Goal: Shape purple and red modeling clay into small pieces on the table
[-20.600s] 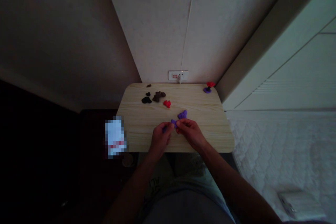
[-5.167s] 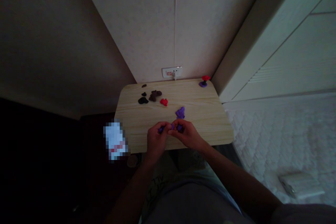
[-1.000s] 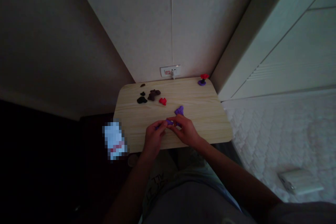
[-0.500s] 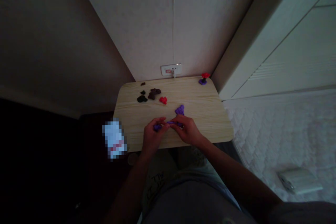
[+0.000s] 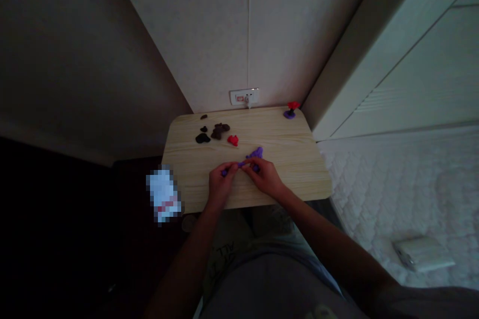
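Both hands pinch one piece of purple modelling clay over the near half of a small wooden table. My left hand is closed on its left end, and a purple bit shows between the fingers. On the other end my right hand is closed, thumb and fingers together. Just beyond the right fingers lies a larger purple clay lump. A red clay lump sits farther back, beside brown clay lumps. The fingers hide part of the held piece.
Black clay lies at the table's back left. A small clay figure with a red top and purple base stands at the back right corner. A wall socket holds a plug behind the table. A quilted bed is at the right.
Both hands have moved slightly away from me with the purple clay. They remain close together, pinching it. The other clay pieces have stayed in place on the table.
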A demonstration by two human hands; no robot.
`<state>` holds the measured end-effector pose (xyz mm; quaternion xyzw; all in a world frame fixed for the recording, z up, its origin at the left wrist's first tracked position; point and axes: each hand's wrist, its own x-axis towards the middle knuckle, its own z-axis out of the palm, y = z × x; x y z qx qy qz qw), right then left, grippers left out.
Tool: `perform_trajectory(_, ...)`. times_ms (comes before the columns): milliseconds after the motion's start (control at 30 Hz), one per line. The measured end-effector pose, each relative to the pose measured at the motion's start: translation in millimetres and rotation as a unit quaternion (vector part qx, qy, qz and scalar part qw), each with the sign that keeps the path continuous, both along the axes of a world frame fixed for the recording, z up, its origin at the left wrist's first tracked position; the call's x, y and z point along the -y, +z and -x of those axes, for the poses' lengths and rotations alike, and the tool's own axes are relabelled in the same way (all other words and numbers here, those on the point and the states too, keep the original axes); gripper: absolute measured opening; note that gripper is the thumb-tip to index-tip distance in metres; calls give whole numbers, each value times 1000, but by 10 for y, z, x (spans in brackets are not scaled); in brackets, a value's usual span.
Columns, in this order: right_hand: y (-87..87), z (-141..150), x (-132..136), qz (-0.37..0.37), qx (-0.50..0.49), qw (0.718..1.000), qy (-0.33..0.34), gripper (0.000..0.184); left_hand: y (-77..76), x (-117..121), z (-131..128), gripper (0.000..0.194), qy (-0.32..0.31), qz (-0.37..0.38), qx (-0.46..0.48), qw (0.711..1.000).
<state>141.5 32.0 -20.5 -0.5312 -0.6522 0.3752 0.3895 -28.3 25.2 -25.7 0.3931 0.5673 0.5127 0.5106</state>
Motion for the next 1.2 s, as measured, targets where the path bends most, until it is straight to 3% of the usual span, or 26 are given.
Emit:
perform_trajectory(133,-73,-29,132,-4,16,1000,-1,25,-139,-29,44,33,42,2,62,997)
perform_trajectory(267,-80,-71,205,-9,19,999,-34,24,-160,-26,84,41,61,-8,116,991)
perform_trajectory(500,148,-429,-317,-23,17,986,-166,31,-132,9,79,42,40,14,103,994)
perform_trajectory(600,215,-387,-339,-11,2,991,-133,32,-100,16,27,39,25,19,84,996)
perform_trajectory(767,148,-37,-66,40,-51,998,-18,33,-38,9,-87,35,-7,24,76,997)
perform_trajectory(1033,21,37,-21,126,-169,977,24,54,86,81,-106,37,-72,62,142,985)
perform_trajectory(1200,30,32,17,78,-157,984,-25,40,133,75,-130,38,-61,70,171,981)
